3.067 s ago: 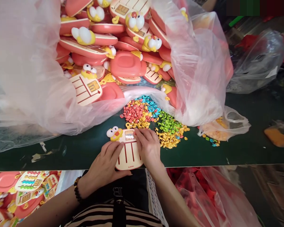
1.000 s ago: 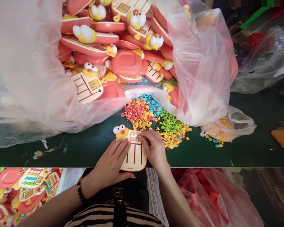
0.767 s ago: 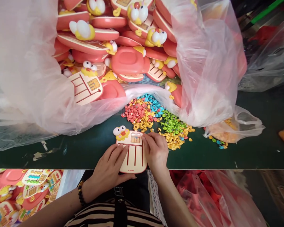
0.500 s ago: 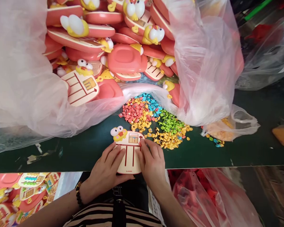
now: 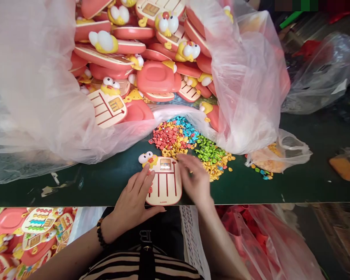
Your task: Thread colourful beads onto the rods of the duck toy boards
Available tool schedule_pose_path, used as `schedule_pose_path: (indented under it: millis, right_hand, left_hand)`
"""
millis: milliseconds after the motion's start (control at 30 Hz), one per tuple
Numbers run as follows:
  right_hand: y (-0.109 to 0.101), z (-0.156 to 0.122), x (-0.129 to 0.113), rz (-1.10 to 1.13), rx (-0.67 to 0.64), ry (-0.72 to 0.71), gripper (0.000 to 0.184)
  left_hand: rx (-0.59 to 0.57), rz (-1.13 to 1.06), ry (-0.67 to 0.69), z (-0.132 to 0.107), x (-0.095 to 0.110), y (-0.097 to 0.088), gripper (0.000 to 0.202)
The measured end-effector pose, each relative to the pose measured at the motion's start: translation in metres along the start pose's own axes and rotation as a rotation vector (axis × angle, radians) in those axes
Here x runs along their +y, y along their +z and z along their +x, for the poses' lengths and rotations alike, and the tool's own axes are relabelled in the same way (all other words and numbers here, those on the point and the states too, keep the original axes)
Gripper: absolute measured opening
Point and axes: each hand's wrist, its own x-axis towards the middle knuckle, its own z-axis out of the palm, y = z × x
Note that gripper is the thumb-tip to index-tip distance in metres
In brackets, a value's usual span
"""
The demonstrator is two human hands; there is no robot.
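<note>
A cream and coral toy board [image 5: 170, 194] with slots and a yellow, big-eyed duck head lies near the table's front edge. My left hand [image 5: 134, 194] rests on its left side, fingers stretched flat over it and thumb beside the lower edge. Small red pieces [image 5: 150, 190] show at the left slot, partly covered by those fingers. My right hand [image 5: 196, 181] hovers at the board's upper right, smeared by motion, its fingertips near the loose pieces. Whether it holds anything cannot be seen. Close beyond lie heaped red pieces [image 5: 165, 136], blue pieces [image 5: 186, 126], green pieces [image 5: 208, 149] and yellow pieces [image 5: 216, 171].
Behind the heaps, a large translucent plastic bag [image 5: 245, 85] holds many similar boards [image 5: 157, 76]. A small bag [image 5: 268, 159] lies right on the green table [image 5: 105, 186]. Boards with coloured pieces [image 5: 37, 223] are below left; a bag with red contents [image 5: 251, 233] is below right.
My right hand has left the board's right side and moved up and right toward the pieces. Red pieces now show at the left slot. My left hand stays on the board.
</note>
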Motion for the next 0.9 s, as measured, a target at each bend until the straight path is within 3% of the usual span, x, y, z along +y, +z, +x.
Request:
schedule_pose_path:
  millis: [67,167,267,400,567,667,767,900]
  right_hand:
    - [-0.009,0.016,0.029,-0.125,0.122,0.094,0.027]
    - [-0.012,0.033,0.059,-0.234,0.040,0.079,0.021]
    - [-0.004,0.042,0.069,-0.334,-0.031,0.005,0.015]
    - [-0.001,0.044,0.063,-0.422,-0.016,-0.048,0.012]
    - [-0.003,0.024,0.034,-0.246,0.079,-0.046,0.012]
    - [0.008,0.004,0.013,-0.152,0.026,-0.095,0.015]
    - [0.019,-0.009,0.004,-0.198,-0.011,-0.166,0.020]
    - [0.015,-0.017,0.000,-0.287,-0.087,-0.180,0.028]
  left_hand:
    - [-0.026,0.034,0.016,0.002,0.001,-0.001,0.084]
    - [0.028,0.031,0.046,0.005,0.002,-0.001,0.073]
    - [0.049,0.010,0.075,0.005,0.002,-0.001,0.065]
    - [0.015,-0.015,0.160,0.005,0.000,-0.005,0.048]
    - [-0.041,-0.048,0.190,0.004,0.000,-0.010,0.040]
    - [-0.057,-0.036,0.177,0.005,0.001,-0.009,0.048]
    - [-0.048,-0.002,0.139,0.007,0.003,-0.005,0.060]
    - [-0.054,0.005,0.111,0.008,0.005,-0.001,0.060]
